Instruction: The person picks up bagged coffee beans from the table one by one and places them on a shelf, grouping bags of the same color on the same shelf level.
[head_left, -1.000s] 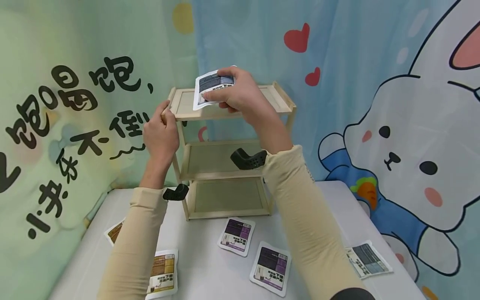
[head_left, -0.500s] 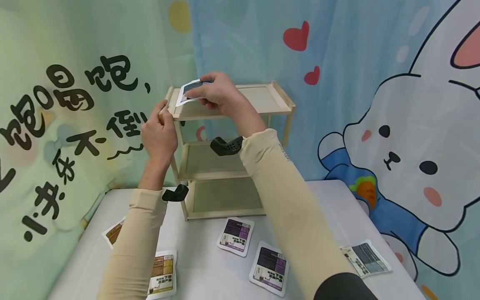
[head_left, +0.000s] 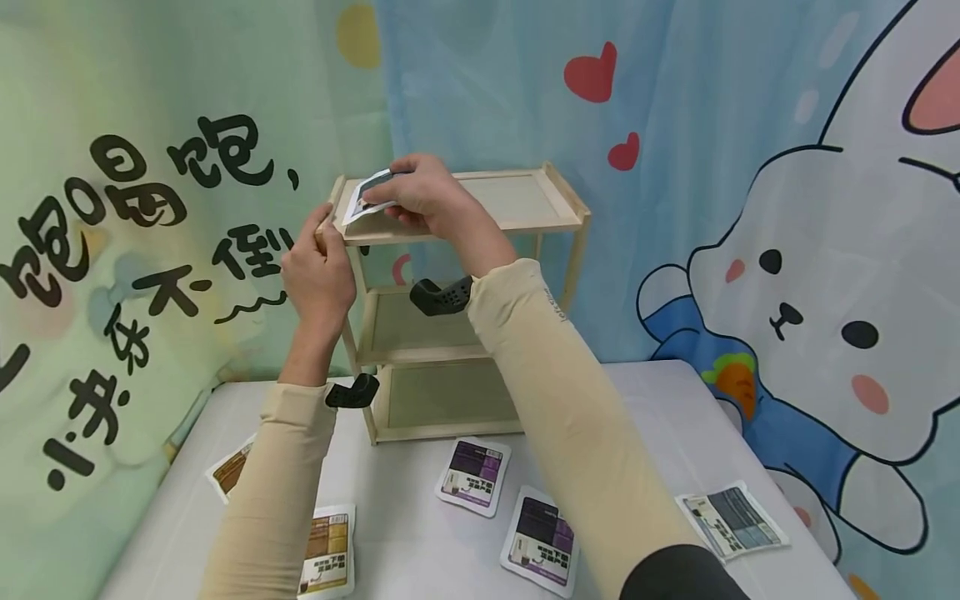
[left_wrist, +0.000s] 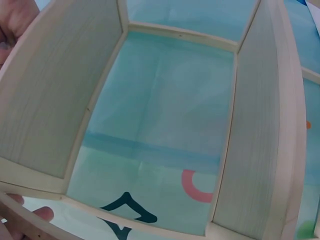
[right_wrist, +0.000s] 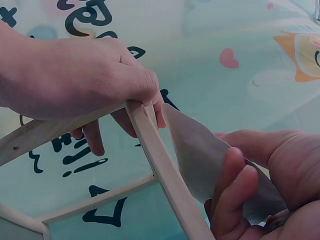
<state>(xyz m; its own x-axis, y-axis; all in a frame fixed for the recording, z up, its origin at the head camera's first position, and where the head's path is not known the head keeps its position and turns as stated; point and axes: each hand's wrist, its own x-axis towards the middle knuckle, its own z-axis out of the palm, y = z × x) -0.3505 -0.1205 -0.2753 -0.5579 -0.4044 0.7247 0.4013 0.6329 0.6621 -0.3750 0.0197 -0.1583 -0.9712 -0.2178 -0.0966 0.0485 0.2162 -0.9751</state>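
A three-tier wooden shelf (head_left: 525,200) stands on the white table. My left hand (head_left: 318,275) grips the left front corner of its top tier; in the right wrist view the fingers of the left hand (right_wrist: 95,80) wrap over that wooden rail. Over the left end of the top tier, my right hand (head_left: 431,196) pinches a flat white packet (head_left: 362,202) with a dark grey-blue label between thumb and fingers. The packet is tilted, its lower edge close to the tier's front; whether it touches the wood I cannot tell. The right wrist view shows the packet's plain back (right_wrist: 195,145).
Two purple-labelled packets (head_left: 472,477) lie before the shelf. A brown-labelled packet (head_left: 327,552) and another brown one (head_left: 229,469) lie at the left, partly behind the left sleeve. A grey-blue packet (head_left: 733,521) lies at the right. Printed curtains (head_left: 480,83) hang behind.
My right hand has moved left and down with the packet, from above the middle of the top tier to its left end. The left hand keeps its grip on the corner.
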